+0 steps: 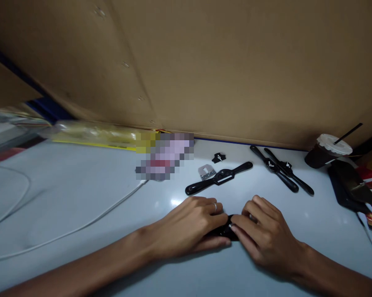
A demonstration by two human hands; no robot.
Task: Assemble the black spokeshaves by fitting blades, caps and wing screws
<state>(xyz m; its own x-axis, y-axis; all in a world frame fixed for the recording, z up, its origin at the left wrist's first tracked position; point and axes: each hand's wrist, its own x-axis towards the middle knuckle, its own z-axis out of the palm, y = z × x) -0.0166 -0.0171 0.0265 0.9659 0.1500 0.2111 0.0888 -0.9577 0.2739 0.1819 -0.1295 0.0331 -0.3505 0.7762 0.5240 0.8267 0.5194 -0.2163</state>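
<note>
A black spokeshave lies low over the table between my hands, its ends largely hidden by my fingers. My left hand, with a ring on one finger, is closed around its left side. Thumb and index finger of my right hand pinch at a small shiny screw on the middle of the tool. Just beyond lies another spokeshave body, beside a slotted metal blade and a black cap piece with a screw. Farther right, two spokeshaves with screws fitted lie side by side.
A lidded cup with a straw stands at the back right, near a dark case. At the back left are a yellow plastic-wrapped package and a blurred-out device with a white cable. A brown panel rises behind the table.
</note>
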